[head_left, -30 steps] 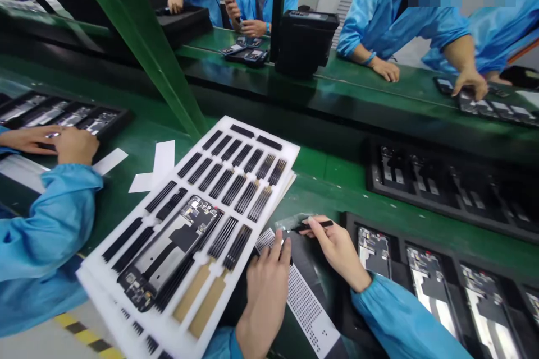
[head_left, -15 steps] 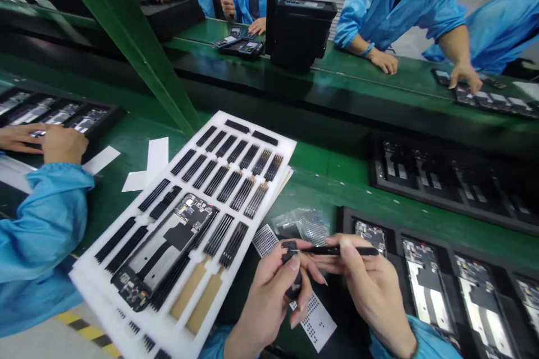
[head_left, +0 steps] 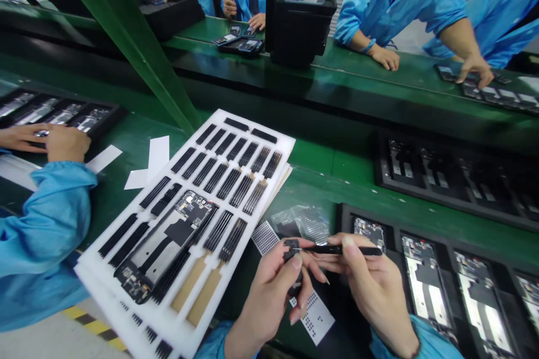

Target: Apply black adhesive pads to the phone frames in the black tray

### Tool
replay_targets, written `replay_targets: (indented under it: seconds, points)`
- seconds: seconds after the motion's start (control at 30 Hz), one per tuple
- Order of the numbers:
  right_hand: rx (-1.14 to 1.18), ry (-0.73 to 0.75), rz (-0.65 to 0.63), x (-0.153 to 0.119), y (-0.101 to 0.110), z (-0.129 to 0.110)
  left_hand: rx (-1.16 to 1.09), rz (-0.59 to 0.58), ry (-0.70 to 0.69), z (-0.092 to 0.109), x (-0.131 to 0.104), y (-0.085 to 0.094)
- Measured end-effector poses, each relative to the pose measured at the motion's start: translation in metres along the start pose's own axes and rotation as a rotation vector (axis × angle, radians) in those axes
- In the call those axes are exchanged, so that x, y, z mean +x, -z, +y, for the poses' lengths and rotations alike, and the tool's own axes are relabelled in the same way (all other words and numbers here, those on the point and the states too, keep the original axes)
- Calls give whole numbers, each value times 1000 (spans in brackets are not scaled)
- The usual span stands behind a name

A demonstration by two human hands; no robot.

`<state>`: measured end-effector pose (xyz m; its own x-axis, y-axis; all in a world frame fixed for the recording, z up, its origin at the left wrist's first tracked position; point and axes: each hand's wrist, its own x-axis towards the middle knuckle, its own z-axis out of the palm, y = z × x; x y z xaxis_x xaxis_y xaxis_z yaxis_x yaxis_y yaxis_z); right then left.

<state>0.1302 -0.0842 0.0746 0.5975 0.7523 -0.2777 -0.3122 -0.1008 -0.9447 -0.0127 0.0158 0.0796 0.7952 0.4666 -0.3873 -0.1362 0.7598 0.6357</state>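
Fingers of the left hand (head_left: 269, 294) pinch a small black part (head_left: 290, 249) at lower centre of the frame; the right hand (head_left: 373, 286) grips a slim black tool (head_left: 365, 251), tip at the part. Left of centre, a phone chassis (head_left: 170, 241) lies on a white foam tray (head_left: 285, 145).
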Motion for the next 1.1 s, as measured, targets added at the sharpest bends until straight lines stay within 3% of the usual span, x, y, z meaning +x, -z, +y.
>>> replay_targets:
  seconds: [0.17,0.3,0.4,0.5,0.6,0.67,0.73,0.87,1.1]
  points:
    - [-131,113,33,-5,0,0,-51,82,14,0,2,-7]
    - [-372,258,66,-6,4,2,-109,126,18,-4,6,-10]
    - [-448,320,138,12,14,-2,-20,275,-51,-7,14,-5]
    - [-447,295,166,51,28,-5,458,394,-211,-8,28,6]
    - [-595,294,85,89,41,1,1289,279,-343,-8,44,14]
    - [-682,301,41,102,47,8,1785,206,-326,-9,54,13]
    - [-730,308,30,104,49,15,2107,164,-262,-10,62,9]
    - [-763,318,30,99,50,18,2337,88,-242,-12,73,2]
    - [-764,319,34,100,47,13,2369,50,-225,-17,81,4]
